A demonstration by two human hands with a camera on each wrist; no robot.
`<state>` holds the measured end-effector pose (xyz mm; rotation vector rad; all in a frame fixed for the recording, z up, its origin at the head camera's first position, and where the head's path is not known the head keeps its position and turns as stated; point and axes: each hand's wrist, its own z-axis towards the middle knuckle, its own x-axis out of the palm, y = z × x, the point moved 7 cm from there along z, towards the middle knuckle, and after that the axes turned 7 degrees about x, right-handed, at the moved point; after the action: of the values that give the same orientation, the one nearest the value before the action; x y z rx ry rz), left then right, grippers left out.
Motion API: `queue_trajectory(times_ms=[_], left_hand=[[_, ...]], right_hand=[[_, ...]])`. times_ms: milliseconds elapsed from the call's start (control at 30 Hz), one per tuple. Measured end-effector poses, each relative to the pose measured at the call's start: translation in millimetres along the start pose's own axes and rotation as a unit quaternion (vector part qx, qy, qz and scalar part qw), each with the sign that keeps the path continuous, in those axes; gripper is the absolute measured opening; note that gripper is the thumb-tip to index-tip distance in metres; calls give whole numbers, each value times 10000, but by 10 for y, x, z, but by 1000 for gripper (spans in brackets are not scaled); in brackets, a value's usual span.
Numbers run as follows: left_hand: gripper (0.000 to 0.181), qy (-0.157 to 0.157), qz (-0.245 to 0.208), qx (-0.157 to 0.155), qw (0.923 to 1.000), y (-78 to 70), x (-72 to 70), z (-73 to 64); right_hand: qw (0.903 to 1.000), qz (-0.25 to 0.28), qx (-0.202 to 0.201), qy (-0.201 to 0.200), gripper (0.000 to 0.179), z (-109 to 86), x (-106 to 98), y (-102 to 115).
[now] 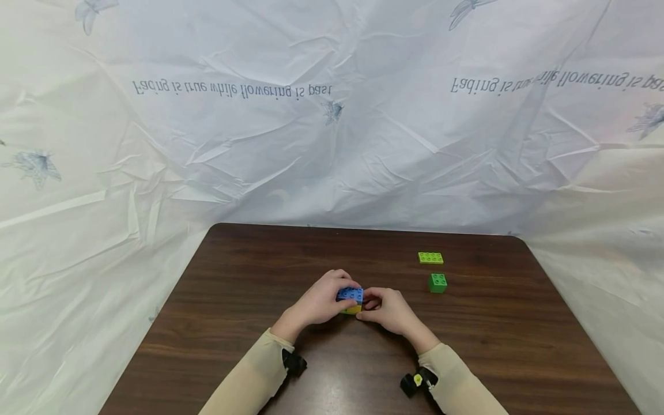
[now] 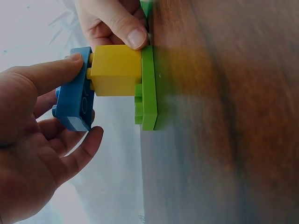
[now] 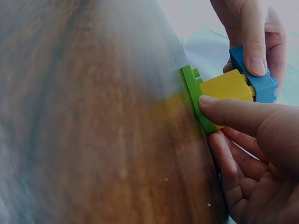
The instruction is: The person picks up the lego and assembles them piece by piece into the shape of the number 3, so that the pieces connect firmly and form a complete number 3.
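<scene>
My left hand (image 1: 327,297) pinches a blue toy building brick (image 2: 74,100) between thumb and fingers. The blue brick sits over one side of a yellow brick (image 2: 117,70), slightly tilted, with yellow studs showing in the narrow gap between them. Under the yellow brick is a flat green studded plate (image 2: 148,93), low at the wooden tabletop, its free studs toward the left hand. From the other side my right hand (image 1: 389,311) grips the base of the stack, its thumb (image 3: 210,100) where yellow brick and green plate meet, its fingers curled behind the plate's end.
On the dark wooden table (image 1: 233,259), to the right and farther back, stands a small green brick (image 1: 438,283). Behind it lies a lime-green flat plate (image 1: 430,258). A white printed sheet (image 1: 332,150) hangs beyond the table's back edge. Each wrist bears a small black camera.
</scene>
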<state>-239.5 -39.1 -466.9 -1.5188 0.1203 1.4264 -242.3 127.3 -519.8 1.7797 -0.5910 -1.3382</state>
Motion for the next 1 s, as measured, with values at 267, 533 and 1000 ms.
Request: queue_trajectory(times_ms=[267, 533, 1000], left_hand=[[30, -82, -18, 17, 10000, 7, 2, 4], [31, -67, 94, 17, 9999, -4, 0, 7], [36, 1, 215, 93, 9997, 13, 12, -4]], right_hand=[[10000, -12, -5, 28, 39, -2, -4, 14], [10000, -52, 53, 8, 40, -1, -13, 13], [10000, -4, 52, 27, 41, 7, 4, 1]])
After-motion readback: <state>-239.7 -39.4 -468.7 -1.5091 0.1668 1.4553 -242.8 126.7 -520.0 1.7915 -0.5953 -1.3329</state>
